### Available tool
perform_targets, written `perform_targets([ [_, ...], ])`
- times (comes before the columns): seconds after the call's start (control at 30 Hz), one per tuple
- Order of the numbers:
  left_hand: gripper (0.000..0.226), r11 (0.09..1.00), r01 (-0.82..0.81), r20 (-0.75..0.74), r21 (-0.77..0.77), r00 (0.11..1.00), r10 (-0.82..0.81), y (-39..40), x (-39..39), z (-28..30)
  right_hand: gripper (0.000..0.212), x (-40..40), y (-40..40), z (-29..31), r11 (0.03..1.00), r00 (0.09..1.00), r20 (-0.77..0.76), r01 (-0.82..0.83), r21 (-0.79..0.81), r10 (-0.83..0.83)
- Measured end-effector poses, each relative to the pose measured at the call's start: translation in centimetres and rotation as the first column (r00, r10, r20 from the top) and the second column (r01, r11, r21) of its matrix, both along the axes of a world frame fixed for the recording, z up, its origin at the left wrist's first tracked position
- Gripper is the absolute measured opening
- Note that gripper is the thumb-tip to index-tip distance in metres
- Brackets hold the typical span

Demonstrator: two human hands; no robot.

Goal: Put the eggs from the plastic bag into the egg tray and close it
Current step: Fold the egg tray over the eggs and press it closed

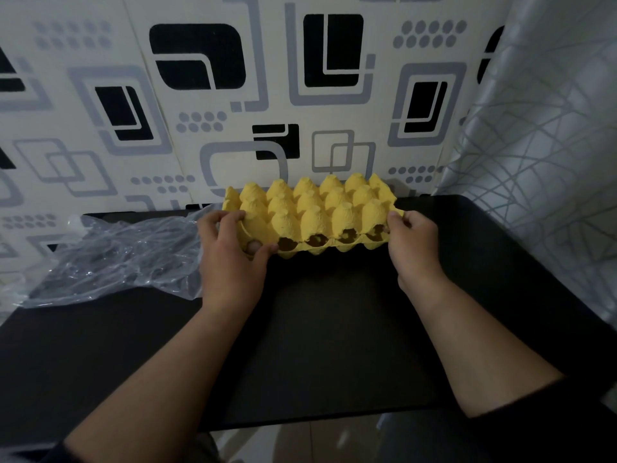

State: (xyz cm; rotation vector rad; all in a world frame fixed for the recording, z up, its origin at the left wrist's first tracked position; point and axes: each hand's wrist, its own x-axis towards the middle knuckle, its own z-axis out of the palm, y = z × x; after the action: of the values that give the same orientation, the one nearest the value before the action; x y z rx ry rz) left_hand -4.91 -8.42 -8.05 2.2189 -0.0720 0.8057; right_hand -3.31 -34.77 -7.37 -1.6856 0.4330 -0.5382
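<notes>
A yellow pulp egg tray (312, 215) stands at the far middle of the black table (327, 345). Its bumpy lid is lowered over the base, with a narrow gap along the near edge where dark cups show. My left hand (230, 259) grips the tray's left end, thumb on the lid and fingers at the base; a pale egg (253, 245) shows between the fingers. My right hand (412, 243) pinches the right end of the lid. A crumpled clear plastic bag (113, 259) lies flat to the left, touching the tray's corner.
A patterned black, grey and white wall stands directly behind the tray. A grey curtain (541, 162) hangs at the right and reaches the table's right edge. Tiled floor shows below the near edge of the table.
</notes>
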Motion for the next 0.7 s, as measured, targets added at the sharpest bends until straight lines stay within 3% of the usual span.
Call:
perform_targets([
  [0.1,0.084,0.999,-0.003,-0.010,0.046,1.000,0.004,-0.1,-0.2,0.0,0.021,-0.3,0.2,0.1,0.999,0.999,0.015,-0.033,0.041,0.032],
  [0.33,0.095,0.998,0.010,-0.027,0.057,1.000,-0.008,-0.2,0.1,0.0,0.041,-0.5,0.7,0.1,0.995,0.995,-0.001,-0.100,0.014,0.100],
  [0.53,0.094,1.000,-0.002,-0.033,0.016,0.999,0.003,0.1,0.8,-0.3,0.088,-0.3,0.4,0.1,0.978,0.977,-0.034,-0.210,0.015,0.211],
  [0.7,0.095,1.000,-0.006,-0.037,0.007,0.999,0.006,0.2,1.4,-0.3,0.096,0.3,0.4,-0.3,0.976,0.977,-0.097,-0.200,-0.085,0.192],
])
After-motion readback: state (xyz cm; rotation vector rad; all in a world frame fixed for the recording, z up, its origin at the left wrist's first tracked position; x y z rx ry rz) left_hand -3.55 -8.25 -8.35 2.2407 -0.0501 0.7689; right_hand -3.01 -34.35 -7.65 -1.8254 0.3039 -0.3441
